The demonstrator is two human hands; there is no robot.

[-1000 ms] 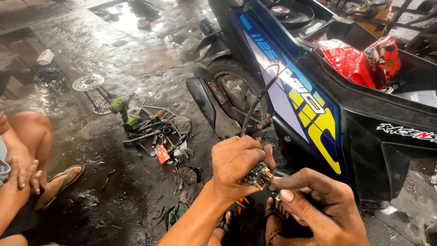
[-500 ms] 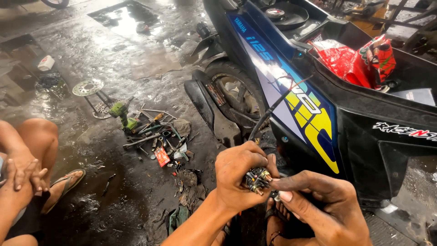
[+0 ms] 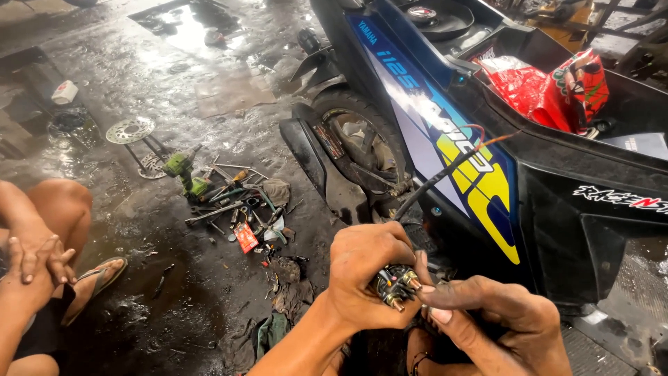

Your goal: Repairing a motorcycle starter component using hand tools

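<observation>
The left hand [image 3: 365,278] closes its grip around a small electrical part [image 3: 396,284] with brass terminals, low in the middle of the frame. The right hand [image 3: 497,324] pinches narrow, thumb and forefinger meeting at the part's terminals. A black cable [image 3: 435,182] runs from the part up and right toward the blue scooter [image 3: 445,139], ending in thin red and orange wires.

The fingers look oily, so the part could slip; a tug might strain the thin wires where they leave the cable.

Left of the hands, tools [image 3: 229,202] and a green drill [image 3: 182,170] lie scattered on the wet floor [image 3: 174,69], a brake disc [image 3: 130,129] beyond them. Another person's knee and sandalled foot [image 3: 94,278] sit at the lower left.
</observation>
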